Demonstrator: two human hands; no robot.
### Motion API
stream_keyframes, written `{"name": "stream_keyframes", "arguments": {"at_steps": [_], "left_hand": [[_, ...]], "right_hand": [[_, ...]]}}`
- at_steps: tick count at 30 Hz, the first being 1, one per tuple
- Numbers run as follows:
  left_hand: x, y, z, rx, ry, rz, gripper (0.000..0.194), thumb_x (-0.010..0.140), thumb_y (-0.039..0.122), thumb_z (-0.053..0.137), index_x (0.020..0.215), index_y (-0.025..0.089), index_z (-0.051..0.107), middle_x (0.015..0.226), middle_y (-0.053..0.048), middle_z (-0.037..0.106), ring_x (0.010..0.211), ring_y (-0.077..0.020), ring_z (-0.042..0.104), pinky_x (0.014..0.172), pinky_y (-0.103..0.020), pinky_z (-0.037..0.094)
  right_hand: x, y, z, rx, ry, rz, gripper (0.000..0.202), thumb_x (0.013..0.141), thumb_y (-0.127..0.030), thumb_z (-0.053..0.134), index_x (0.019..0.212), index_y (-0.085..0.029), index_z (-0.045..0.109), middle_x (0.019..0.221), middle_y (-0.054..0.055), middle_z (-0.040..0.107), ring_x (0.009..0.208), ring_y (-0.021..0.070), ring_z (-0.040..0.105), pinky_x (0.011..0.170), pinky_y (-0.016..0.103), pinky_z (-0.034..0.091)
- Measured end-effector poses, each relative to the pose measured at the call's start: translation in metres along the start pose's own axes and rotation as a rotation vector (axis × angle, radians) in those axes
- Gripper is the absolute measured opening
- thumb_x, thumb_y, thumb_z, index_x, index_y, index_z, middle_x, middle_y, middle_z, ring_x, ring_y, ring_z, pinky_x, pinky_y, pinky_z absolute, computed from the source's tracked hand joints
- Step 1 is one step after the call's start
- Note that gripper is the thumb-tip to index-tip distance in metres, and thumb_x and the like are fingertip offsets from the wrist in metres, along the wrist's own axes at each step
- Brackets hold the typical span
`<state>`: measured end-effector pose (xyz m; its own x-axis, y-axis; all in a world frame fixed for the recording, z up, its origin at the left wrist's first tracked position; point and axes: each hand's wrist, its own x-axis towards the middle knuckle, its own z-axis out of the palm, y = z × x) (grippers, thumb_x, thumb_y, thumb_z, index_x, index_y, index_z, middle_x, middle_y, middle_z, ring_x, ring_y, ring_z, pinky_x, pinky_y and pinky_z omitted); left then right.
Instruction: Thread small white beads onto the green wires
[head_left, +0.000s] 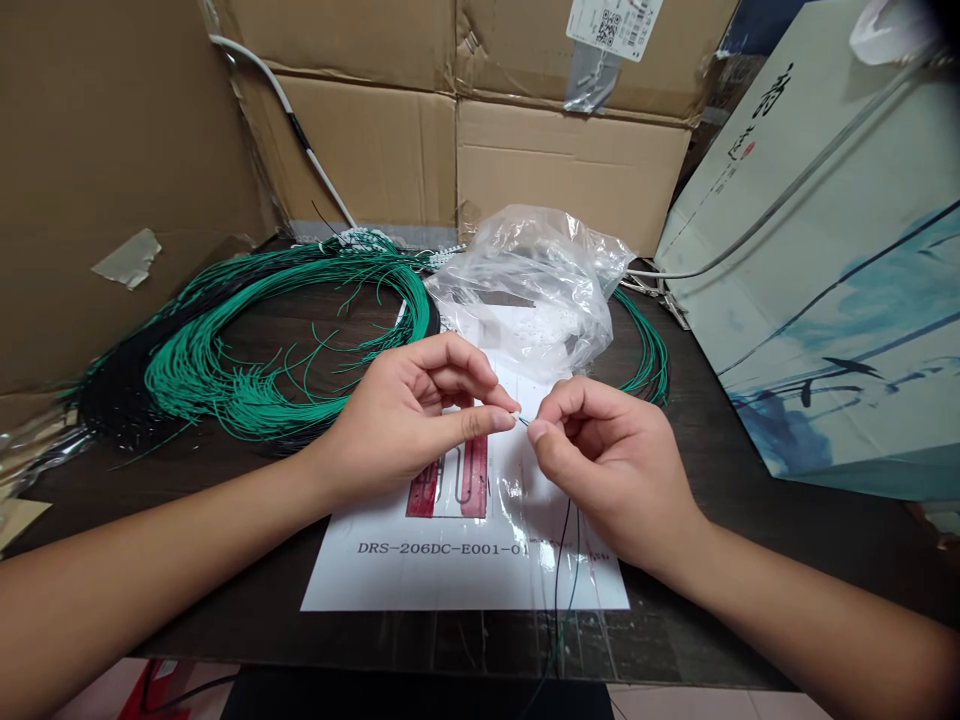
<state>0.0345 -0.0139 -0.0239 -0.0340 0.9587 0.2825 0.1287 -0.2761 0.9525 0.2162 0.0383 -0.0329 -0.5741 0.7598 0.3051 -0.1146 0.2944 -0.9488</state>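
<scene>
Above a printed sheet (465, 585), my two hands meet almost fingertip to fingertip. My right hand (619, 460) is closed in a pinch on thin wires; a black wire (559, 565) and a green wire (577, 560) hang below it over the table edge. The short wire end (523, 421) pokes out towards my left hand. Thumb and forefinger of my left hand (397, 410) are pinched together at a tiny whitish piece by that end, too small to name, while its other fingers curl loosely.
A large coil of green wires (180, 375) and black wires lies on the left of the dark table (697, 580). Behind the sheet sits a crumpled clear plastic bag (540, 270), with more green wires (649, 350) beside it. Cardboard (367, 150) walls the back; a pale printed box (825, 300) stands right.
</scene>
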Motion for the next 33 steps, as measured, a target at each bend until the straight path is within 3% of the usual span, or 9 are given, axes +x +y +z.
{"name": "stream_keyframes", "arguments": {"at_steps": [21,33], "left_hand": [[-0.0023,-0.0008,0.0005,0.069,-0.018,0.079,0.022,0.076,0.011,0.079,0.083,0.017,0.060,0.080,0.000,0.074,0.076,-0.0134,0.074,0.071,-0.022,0.063],[-0.0044,-0.0011,0.0004,0.075,-0.016,0.101,0.022,0.076,0.011,0.080,0.085,0.017,0.061,0.082,0.000,0.074,0.076,-0.0123,0.073,0.070,-0.020,0.062]], "right_hand": [[0.0009,-0.0011,-0.0016,-0.021,0.020,0.050,0.013,0.075,-0.019,0.065,0.066,-0.017,0.056,0.054,-0.005,0.048,0.047,0.0053,0.040,0.042,0.017,0.031],[-0.0005,-0.0020,-0.0003,-0.080,0.035,-0.009,0.013,0.073,-0.015,0.063,0.065,-0.017,0.054,0.055,-0.006,0.048,0.048,0.0050,0.041,0.043,0.017,0.032]]}}
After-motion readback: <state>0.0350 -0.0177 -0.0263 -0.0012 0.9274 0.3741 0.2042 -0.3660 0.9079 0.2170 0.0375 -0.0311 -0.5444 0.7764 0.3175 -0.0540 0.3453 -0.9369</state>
